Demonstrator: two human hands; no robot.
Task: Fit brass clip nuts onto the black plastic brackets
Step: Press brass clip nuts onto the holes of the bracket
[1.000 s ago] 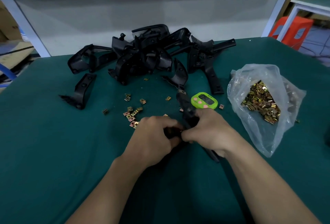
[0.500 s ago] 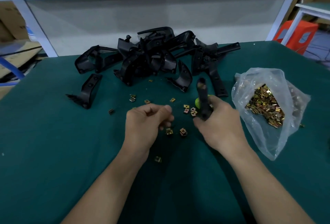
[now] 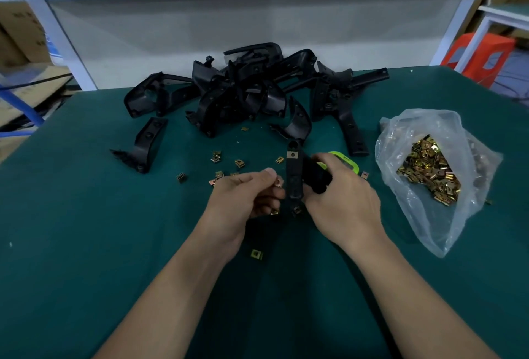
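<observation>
Near the counter's middle, right hand (image 3: 343,195): fingers and thumb curled round the held bracket (image 3: 294,178), which stands upright with its long strip towards the camera.
Held bracket: black plastic; a fitted clip nut (image 3: 292,154) sits close to its upper end, and its lower end is down between the two hands.
Left hand (image 3: 249,195): thumb and forefinger pinch one brass piece, the pinched clip nut (image 3: 278,182), and the other fingers are curled beneath. The nut is just beside the left edge of the held bracket; whether they touch cannot be told.
Loose clip nuts (image 3: 239,163): scattered on the counter beyond the left hand, with one stray nut (image 3: 256,254) lying beside the left wrist.
Green timer (image 3: 345,158): just behind the right hand and mostly hidden by it.
Plastic bag (image 3: 446,135): clear, open-mouthed, lying to the right of the right hand and holding a heap of bagged clip nuts (image 3: 429,175).
Bracket pile (image 3: 252,92): a tangle of black brackets at the far side of the counter.
Single bracket (image 3: 146,143): lies apart, left of the pile.
Counter (image 3: 86,244): covered in dark green.
Orange stool (image 3: 481,52): off the counter, at far right.
</observation>
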